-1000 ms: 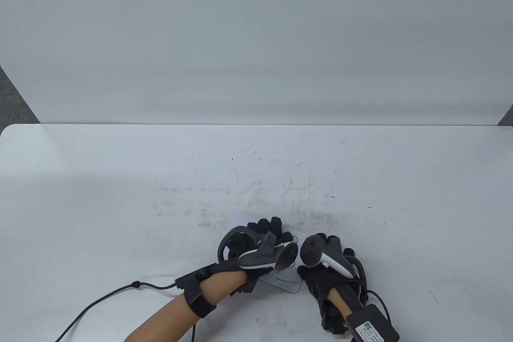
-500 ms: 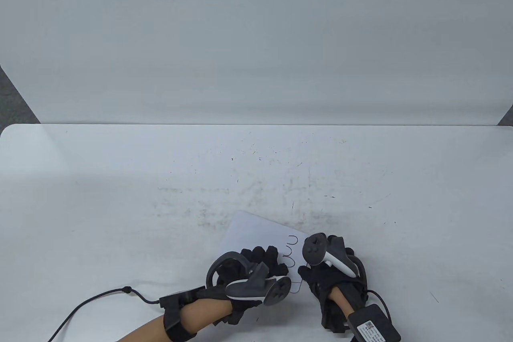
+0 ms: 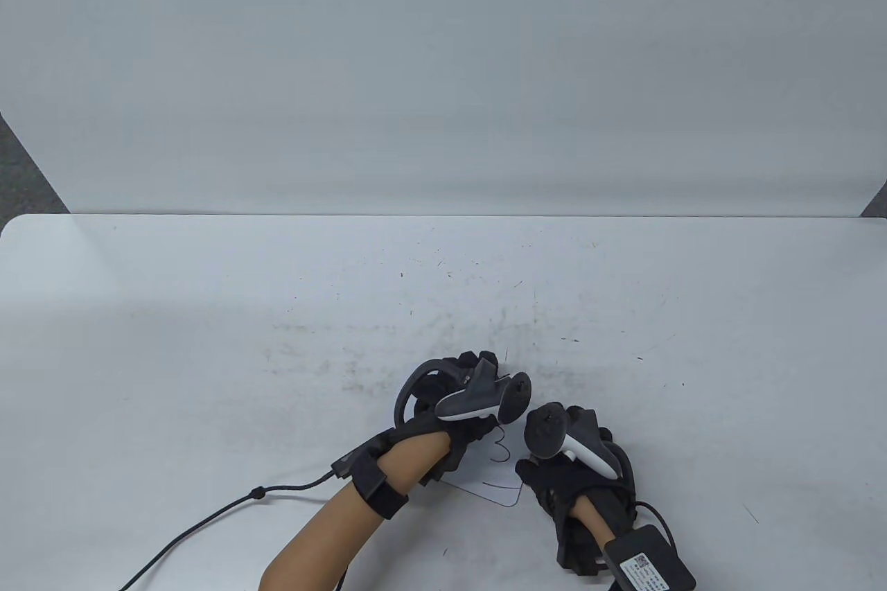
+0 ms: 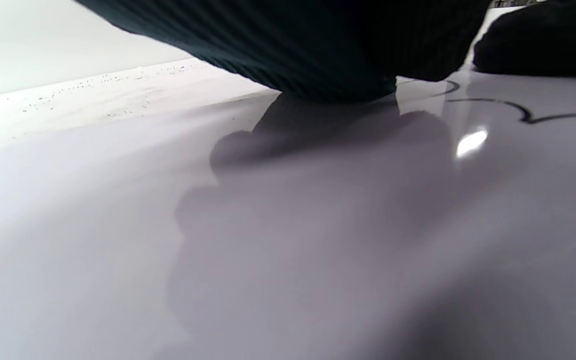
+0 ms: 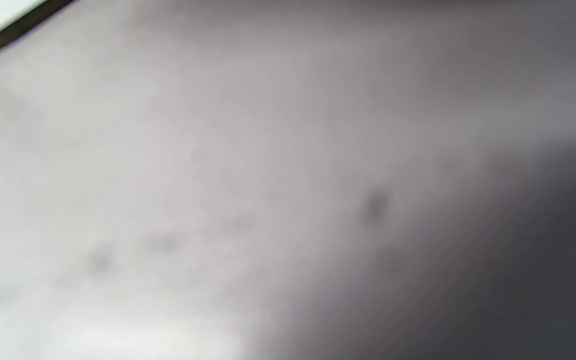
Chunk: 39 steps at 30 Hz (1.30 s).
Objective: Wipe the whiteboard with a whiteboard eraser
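Note:
A small white whiteboard [image 3: 496,480] lies flat on the table near the front edge, mostly covered by both hands. Red pen marks [image 3: 500,452] show on it between the hands. My left hand [image 3: 463,411] is over the board's far part and presses a dark ribbed pad, the whiteboard eraser [image 4: 318,55], onto the glossy board [image 4: 288,225]. The table view hides the eraser under the hand. Dark pen lines [image 4: 518,107] run beside the pad. My right hand [image 3: 565,463] rests on the board's right edge and holds it. The right wrist view is a blur.
The white table [image 3: 208,314] carries grey smudges and specks around its middle [image 3: 443,334]. A white backdrop [image 3: 443,64] stands behind it. A black cable [image 3: 208,515] trails from my left wrist, and a black box [image 3: 648,563] sits on my right forearm.
My left hand slid toward me across the board, uncovering red loops, then pushed away again over the far part. Fewer marks show now. My right hand stayed in place.

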Each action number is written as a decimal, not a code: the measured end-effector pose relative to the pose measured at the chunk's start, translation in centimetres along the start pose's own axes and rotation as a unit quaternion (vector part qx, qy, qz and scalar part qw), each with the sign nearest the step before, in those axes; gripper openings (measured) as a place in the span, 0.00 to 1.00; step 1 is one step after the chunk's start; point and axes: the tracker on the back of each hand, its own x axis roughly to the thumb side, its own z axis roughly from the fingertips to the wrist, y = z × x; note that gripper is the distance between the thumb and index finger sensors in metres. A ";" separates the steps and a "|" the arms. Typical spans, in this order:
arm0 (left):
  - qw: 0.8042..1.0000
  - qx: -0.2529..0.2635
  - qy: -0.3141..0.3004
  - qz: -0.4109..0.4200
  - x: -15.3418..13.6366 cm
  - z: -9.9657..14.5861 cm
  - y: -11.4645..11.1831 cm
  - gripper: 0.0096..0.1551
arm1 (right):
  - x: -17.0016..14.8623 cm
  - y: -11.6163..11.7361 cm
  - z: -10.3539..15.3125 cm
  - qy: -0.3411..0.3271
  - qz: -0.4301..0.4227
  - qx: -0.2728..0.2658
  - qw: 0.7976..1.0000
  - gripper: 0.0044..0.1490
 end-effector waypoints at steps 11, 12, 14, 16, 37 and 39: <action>0.997 0.028 -0.069 -0.023 0.5 6.8 -1.7 0.34 | -0.1 0.0 0.1 0.001 -0.010 0.004 1.000 0.48; 0.996 0.027 -0.077 -0.026 0.7 7.7 -1.8 0.34 | -0.1 0.0 0.1 0.002 -0.009 0.003 1.000 0.48; 0.995 0.029 -0.088 -0.025 1.1 9.0 -2.1 0.35 | -0.1 0.0 0.1 0.002 -0.008 0.003 1.000 0.47; 0.995 0.030 -0.096 -0.023 1.5 10.1 -2.3 0.35 | -0.1 0.0 0.1 0.003 -0.007 0.003 1.000 0.47; 1.000 0.004 -0.029 0.010 0.6 0.0 0.1 0.34 | -0.1 0.0 0.1 -0.002 -0.012 0.005 1.000 0.47; 1.000 0.005 -0.024 0.016 0.5 -0.4 0.1 0.34 | -0.1 0.0 0.1 -0.004 -0.015 0.008 1.000 0.47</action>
